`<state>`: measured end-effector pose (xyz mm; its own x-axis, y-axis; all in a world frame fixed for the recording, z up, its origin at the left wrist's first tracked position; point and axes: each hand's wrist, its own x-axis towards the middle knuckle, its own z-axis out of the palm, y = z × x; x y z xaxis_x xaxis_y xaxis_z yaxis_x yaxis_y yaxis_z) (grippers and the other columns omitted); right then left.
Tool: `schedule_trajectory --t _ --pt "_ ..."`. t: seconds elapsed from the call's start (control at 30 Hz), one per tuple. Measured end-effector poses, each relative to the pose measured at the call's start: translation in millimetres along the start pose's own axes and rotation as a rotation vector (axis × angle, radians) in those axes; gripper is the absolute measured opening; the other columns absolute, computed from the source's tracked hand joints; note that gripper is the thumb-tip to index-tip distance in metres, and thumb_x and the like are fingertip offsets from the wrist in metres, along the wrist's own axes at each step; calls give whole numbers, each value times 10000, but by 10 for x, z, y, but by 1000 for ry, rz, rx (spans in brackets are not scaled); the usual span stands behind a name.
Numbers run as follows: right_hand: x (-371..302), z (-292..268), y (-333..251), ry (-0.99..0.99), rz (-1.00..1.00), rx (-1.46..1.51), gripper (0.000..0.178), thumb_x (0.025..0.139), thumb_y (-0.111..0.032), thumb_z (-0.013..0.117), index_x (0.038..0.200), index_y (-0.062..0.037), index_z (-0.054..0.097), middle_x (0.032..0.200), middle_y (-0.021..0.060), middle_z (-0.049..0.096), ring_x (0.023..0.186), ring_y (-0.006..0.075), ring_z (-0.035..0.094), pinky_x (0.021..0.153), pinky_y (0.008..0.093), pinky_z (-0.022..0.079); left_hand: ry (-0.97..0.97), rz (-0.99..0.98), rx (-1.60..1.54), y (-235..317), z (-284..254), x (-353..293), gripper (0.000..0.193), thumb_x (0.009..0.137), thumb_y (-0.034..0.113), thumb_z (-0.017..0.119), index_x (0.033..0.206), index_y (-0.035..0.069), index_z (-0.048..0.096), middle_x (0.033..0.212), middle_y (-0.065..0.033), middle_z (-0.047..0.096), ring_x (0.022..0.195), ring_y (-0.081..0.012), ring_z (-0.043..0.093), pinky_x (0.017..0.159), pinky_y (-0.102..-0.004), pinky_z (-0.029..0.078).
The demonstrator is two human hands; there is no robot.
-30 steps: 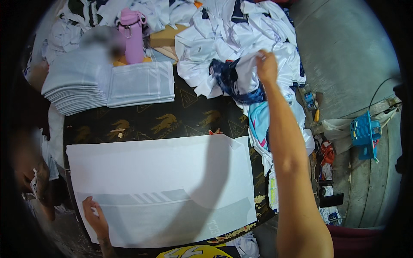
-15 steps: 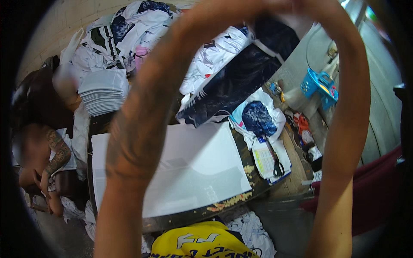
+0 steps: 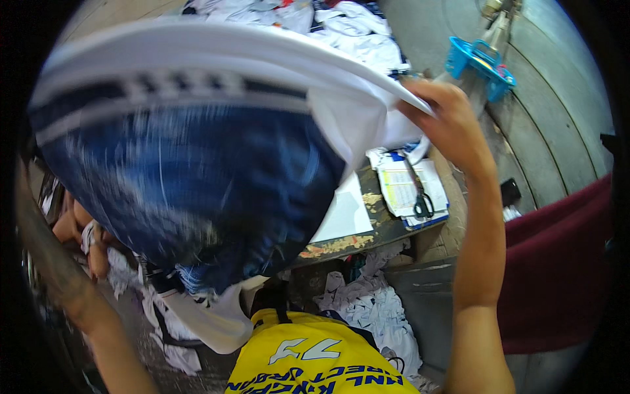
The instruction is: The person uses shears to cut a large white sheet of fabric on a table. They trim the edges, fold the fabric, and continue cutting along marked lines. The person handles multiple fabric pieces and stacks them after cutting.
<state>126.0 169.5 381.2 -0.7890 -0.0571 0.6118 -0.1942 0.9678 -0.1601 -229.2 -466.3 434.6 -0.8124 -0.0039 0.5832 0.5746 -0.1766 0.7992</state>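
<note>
A large navy and white jersey cloth [image 3: 197, 177] is spread in the air over the table [image 3: 341, 247], blurred by motion. Its white upper border is pinched in the closed fingers of my right hand [image 3: 443, 118], at the cloth's right corner. My left forearm [image 3: 62, 282] rises along the left rim; the left hand itself is hidden by the cloth or the picture's dark edge, so its fingers do not show. Beneath the cloth, a corner of a white sheet [image 3: 346, 213] lies on the table. Scissors [image 3: 422, 202] rest on papers [image 3: 397, 180] at the table's right side.
White cloths [image 3: 354, 29] are heaped at the back. A blue plastic basket [image 3: 476, 62] stands at the back right. Maroon fabric [image 3: 554, 269] hangs at the right. White scraps [image 3: 380, 315] lie below the table edge. Another person's arm [image 3: 95, 253] shows at the left.
Both arms have come down from overhead and spread apart. The dark cloth, folded narrow before, is now opened wide and swung toward me and left, covering most of the white sheet.
</note>
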Motion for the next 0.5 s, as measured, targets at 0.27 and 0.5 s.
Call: schedule_trajectory --t 0.27,0.5 --pt "-1959 582 -143 -654 736 266 251 800 21 714 1041 1 781 997 203 784 948 357 759 827 429 563 -76 -788 447 -1074 -1633 -2983 473 986 175 789 1394 12 612 1274 -54 691 1101 -145 655 1013 -326 510" --pt "-2053 628 -76 -259 757 115 170 833 8 727 999 7 760 931 131 706 920 264 695 840 357 523 6 -605 820 -1493 -1640 -3054 445 1040 135 701 1438 -43 610 1385 -132 658 1251 -236 640 1080 -366 497"
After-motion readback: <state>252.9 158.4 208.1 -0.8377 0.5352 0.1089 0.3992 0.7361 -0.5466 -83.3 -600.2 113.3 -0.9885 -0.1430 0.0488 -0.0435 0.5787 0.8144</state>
